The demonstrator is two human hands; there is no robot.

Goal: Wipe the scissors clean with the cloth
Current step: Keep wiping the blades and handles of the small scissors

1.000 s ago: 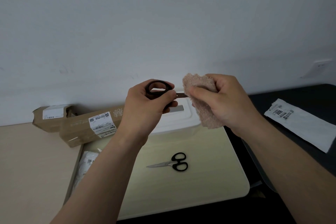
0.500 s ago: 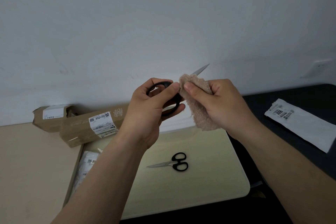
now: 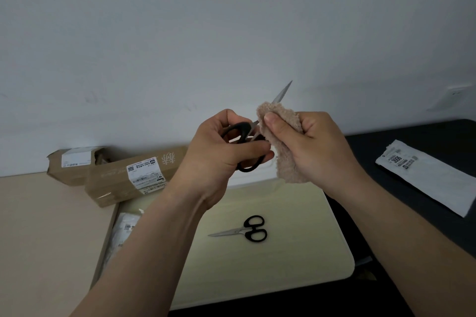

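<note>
My left hand [image 3: 219, 152] grips the black handles of a pair of scissors [image 3: 244, 134], held up in front of the wall. Their steel blade tip sticks up and to the right above the cloth. My right hand [image 3: 314, 147] pinches a fuzzy beige cloth [image 3: 286, 159] around the blades near the pivot, thumb on top. The middle of the blades is hidden inside the cloth. A second, smaller pair of black-handled scissors [image 3: 247, 229] lies shut on the pale yellow board [image 3: 296, 252] below, tip pointing left.
Two brown cardboard parcels [image 3: 123, 175] lie against the wall at the left. A white container [image 3: 253, 179] stands behind the hands. A white labelled packet [image 3: 427, 175] lies on the dark surface at the right. A plastic bag [image 3: 123, 231] lies left of the board.
The cloth has slid down the blades toward the handles, so the blade tip now sticks out above it. Both hands have shifted slightly lower and the scissors tilted more upright.
</note>
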